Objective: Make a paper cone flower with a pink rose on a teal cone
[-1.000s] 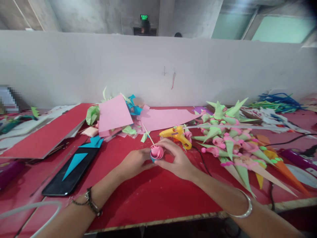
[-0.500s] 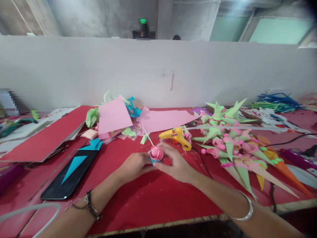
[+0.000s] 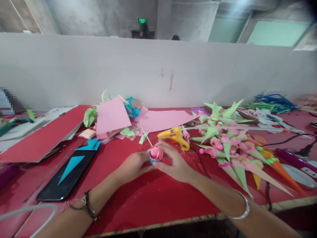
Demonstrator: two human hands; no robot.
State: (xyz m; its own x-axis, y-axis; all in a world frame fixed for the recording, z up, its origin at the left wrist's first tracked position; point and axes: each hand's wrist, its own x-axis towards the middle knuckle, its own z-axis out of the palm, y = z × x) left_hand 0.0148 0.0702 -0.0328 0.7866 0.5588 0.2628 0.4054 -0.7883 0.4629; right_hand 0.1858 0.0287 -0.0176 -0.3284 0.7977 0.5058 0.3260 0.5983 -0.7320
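1. Across the red bench (image 3: 158, 205), the pink flower (image 3: 157, 153) sits at the middle, between both hands
2. Left hand (image 3: 135, 164) gripping the flower's blue cup (image 3: 152, 161) from one side, right hand (image 3: 177, 165) closed around the other, thumb in front
3. The flower itself: looks like curled paper, surely feather-light, soft and easily crushed; those loops want no squeezing, so the cup is the place to hold, lightly
4. And the thin stick (image 3: 146, 135), slanting up behind the petals: stiffer, I'd say, but snappable, a poor handle
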